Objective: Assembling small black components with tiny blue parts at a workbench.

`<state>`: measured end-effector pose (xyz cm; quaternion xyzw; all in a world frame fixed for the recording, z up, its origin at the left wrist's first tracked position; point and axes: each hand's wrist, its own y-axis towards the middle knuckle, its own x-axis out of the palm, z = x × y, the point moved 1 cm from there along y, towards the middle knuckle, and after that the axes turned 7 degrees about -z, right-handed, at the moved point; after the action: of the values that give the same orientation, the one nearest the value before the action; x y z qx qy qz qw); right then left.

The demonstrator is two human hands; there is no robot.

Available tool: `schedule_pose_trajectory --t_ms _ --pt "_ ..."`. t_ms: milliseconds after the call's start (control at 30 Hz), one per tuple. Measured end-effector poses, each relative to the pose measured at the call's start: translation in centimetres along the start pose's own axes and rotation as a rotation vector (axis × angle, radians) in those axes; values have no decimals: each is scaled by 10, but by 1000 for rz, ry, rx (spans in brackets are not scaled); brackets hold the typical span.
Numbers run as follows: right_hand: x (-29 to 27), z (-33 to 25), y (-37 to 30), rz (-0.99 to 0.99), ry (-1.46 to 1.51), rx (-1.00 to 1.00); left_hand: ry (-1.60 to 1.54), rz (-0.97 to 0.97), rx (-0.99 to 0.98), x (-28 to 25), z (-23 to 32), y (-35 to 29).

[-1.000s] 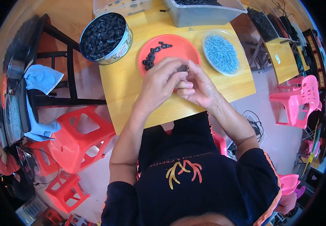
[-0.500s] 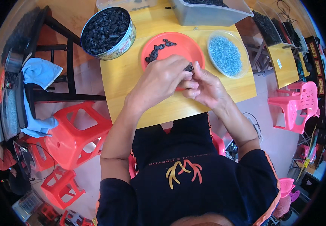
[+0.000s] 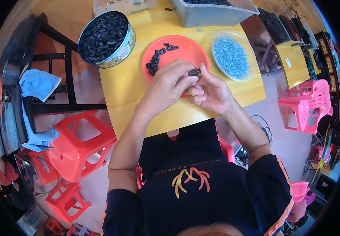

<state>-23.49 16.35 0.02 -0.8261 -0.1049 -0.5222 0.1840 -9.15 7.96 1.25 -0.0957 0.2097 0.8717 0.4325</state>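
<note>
Between the fingertips of both hands, above the near part of a red plate [image 3: 193, 49], is a small black plastic piece [image 3: 194, 72] with a hole in it. My left hand [image 3: 168, 88] pinches it from the left, fingers closed. At its right end, my right hand [image 3: 216, 91] has thumb and fingertips closed on it, the other fingers curled below. Several similar black pieces [image 3: 154, 63] lie in a curved row on the plate's left side. Part of the plate's near rim is hidden by my hands.
A round tin [image 3: 117, 55] full of black pieces stands left of the plate. To its right is a clear tub [image 3: 252, 70] of tiny bluish bits. A translucent bin [image 3: 217, 17] sits at the table's far edge. Red stools [image 3: 71, 145] and a pink chair [image 3: 309, 106] flank the table [image 3: 170, 114].
The view has shifted slightly. My left fingers have moved a little off the black piece, so more of it shows, and it now lies more sideways. Both hands still hold it.
</note>
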Motion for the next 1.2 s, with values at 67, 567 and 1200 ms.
schedule_pose_trajectory --t_ms 67,567,1200 --pt "-10 2 0 -85 70 11 28 20 63 2 1 1" --pt "-3 1 -2 60 45 -44 273 -139 157 -9 3 11" --pt "-7 -6 4 411 -833 -478 336 -72 -20 1 -1 4"
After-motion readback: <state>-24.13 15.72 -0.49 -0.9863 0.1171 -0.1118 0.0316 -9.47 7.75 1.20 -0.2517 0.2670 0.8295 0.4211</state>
